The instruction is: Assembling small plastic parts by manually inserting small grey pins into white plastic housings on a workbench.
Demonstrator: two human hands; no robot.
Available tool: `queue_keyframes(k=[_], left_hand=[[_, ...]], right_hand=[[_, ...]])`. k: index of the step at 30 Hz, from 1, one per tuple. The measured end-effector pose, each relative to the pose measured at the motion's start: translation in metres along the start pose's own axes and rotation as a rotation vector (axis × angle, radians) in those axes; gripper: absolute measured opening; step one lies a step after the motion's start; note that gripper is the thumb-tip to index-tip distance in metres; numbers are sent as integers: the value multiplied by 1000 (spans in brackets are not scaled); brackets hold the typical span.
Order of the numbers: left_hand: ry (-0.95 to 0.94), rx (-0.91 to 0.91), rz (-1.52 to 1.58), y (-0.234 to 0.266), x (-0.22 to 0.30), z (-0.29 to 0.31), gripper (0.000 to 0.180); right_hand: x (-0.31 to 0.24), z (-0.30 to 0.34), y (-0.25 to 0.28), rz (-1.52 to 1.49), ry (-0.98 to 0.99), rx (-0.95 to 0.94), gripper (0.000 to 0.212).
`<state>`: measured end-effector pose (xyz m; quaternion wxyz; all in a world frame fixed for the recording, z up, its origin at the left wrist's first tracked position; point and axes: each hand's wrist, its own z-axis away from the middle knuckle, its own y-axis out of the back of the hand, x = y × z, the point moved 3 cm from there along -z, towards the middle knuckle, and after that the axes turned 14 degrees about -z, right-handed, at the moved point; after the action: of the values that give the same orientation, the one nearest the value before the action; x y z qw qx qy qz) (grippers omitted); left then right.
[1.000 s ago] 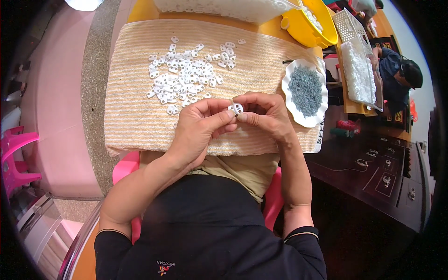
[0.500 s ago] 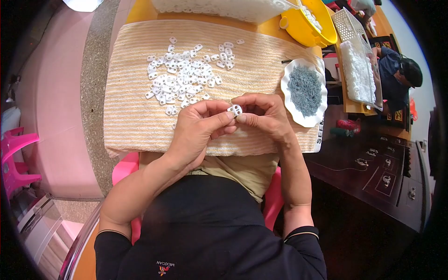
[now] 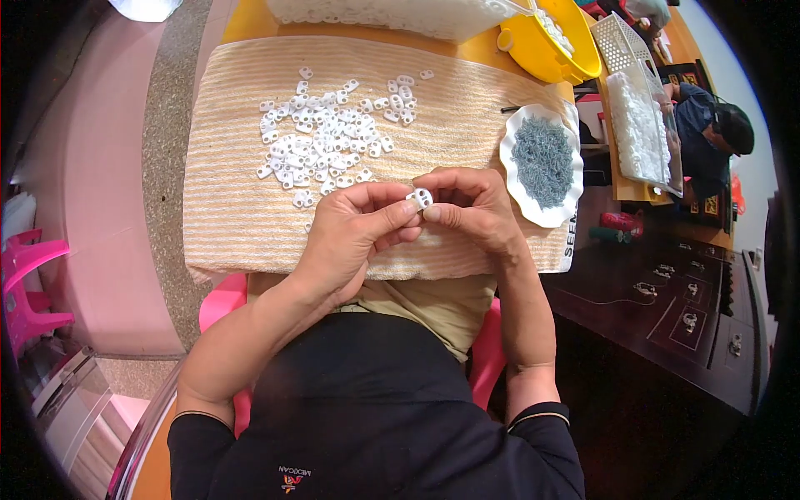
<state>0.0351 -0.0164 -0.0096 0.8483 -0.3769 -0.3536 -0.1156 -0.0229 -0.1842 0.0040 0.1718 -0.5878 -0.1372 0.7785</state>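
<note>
Between both hands, just over the near part of the towel, is a small white plastic piece with two round holes (image 3: 422, 198). My left hand (image 3: 354, 227) pinches its left side between thumb and fingers, while my right hand (image 3: 475, 208) grips its right side with thumb and forefinger. Fingertips cover part of the piece. A loose heap of similar white two-holed pieces (image 3: 321, 133) lies beyond my left hand. To the right of my right hand stands a white scalloped dish (image 3: 545, 218) full of thin grey pieces (image 3: 543, 162), too small to tell exactly.
A striped beige towel (image 3: 229, 175) covers the tabletop. At its far side are a clear bin of white parts (image 3: 392, 18) and a yellow basin (image 3: 542, 50). Another person (image 3: 704, 125) sits at the right near a second clear bin (image 3: 640, 133). A pink stool (image 3: 33, 283) stands left.
The white piece has turned slightly between my fingertips. Both hands keep almost the same place and grip; the heap and dish shift only slightly in view.
</note>
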Motion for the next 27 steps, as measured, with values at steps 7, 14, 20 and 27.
queue_keyframes(k=[7,14,20,27], left_hand=[[7,-40,42,-2,0,2,17],[-17,-75,46,-2,0,4,14],[-71,-145,47,-4,2,3,14],[-82,-212,34,-6,7,4,15]], right_hand=[[0,3,-1,-99,73,-58,31],[-2,8,-9,-110,122,-44,31],[0,9,-10,-124,132,-84,31],[-4,6,-17,-81,214,-78,30]])
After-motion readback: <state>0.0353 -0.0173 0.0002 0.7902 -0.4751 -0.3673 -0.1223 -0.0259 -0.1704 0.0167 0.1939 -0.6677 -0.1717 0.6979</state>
